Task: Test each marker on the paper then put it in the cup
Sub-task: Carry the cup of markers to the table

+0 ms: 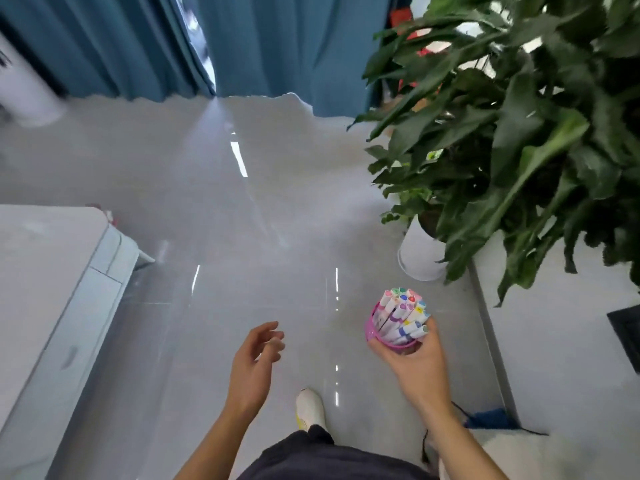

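Head view, looking down past your arms:

1. Your right hand [415, 362] grips the pink cup [371, 328] from below, with the fingers curled round its base. One fingertip reaches up beside the markers [403, 313] on the right.
2. You hold the cup in the air above the glossy floor [242, 220]. It is tilted slightly and packed with markers, caps up (purple, blue, red and green among them).
3. Your left hand [253, 360] holds nothing. Its fingers are loosely curled, the palm faces the cup, and it is well apart from it.
4. One white shoe [310, 407] stands on the floor between your forearms.
5. A white table [41, 289] is at your left. A leafy plant [519, 150] in a white pot [420, 259] stands beyond the cup on the right, and a blue curtain [138, 46] hangs at the far end.
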Tool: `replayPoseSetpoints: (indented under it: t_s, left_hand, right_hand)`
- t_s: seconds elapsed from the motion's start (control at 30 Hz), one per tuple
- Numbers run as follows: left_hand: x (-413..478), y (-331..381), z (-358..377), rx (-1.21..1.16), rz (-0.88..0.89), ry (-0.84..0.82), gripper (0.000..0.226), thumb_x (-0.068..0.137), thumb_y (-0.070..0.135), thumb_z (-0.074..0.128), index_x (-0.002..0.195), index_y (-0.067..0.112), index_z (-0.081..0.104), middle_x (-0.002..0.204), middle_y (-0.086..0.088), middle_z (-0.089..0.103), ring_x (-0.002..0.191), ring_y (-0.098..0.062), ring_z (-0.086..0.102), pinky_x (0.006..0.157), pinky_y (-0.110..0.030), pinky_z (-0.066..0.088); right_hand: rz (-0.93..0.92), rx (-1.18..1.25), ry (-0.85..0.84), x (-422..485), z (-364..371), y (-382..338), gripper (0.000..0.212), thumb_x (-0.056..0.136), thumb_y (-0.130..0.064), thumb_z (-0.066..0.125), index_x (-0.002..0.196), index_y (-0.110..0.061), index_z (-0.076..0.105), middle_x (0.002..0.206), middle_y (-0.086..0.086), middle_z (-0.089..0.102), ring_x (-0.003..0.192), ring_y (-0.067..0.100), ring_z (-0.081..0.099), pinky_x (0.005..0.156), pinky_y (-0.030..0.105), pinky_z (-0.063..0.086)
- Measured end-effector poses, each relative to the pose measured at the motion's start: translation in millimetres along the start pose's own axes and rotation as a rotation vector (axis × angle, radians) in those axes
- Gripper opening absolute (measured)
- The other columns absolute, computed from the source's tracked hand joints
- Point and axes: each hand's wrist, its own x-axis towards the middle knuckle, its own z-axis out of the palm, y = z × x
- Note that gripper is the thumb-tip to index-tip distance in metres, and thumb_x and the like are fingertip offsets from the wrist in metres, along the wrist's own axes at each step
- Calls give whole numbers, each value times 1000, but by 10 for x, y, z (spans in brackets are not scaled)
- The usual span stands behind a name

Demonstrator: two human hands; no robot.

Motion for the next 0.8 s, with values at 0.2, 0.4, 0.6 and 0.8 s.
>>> replayPoseSetpoints:
  t_s: [0.2, 0.4, 0.6, 0.8]
  left_hand:
    - [428, 99, -545, -73, 0, 94, 24, 102, 10, 55, 119, 24, 66, 106, -1, 73, 95, -19, 71, 88, -37, 58]
    - [738, 124, -912, -147, -29, 199, 24, 102, 12, 56, 117, 26, 67, 105, 0, 74, 95, -19, 71, 88, -38, 58]
    - [1182, 192, -1198, -207, -79, 296, 23, 101, 13, 56, 116, 27, 68, 103, 1, 74, 95, -19, 71, 89, -40, 58]
    - [1985, 370, -1491, -227, -108, 371, 22, 100, 14, 58, 114, 27, 69, 103, -1, 73, 94, -19, 71, 87, -36, 58]
  right_hand:
    - [-31, 3, -72, 283, 689, -367, 75, 54, -46, 99, 117, -47, 59, 110, -15, 77, 97, 6, 76, 85, 34, 60]
    - [-53, -40, -170, 562, 1315, -610, 69, 60, -29, 101, 113, -47, 61, 105, -16, 77, 93, 5, 76, 82, 32, 59]
    - [-60, -99, -268, 983, 1971, -767, 69, 60, -32, 101, 113, -46, 59, 104, -18, 76, 91, 2, 75, 80, 33, 61]
    - [-73, -125, -340, 1737, 2722, -970, 73, 54, -46, 99, 115, -47, 58, 106, -17, 76, 91, 3, 76, 79, 34, 60]
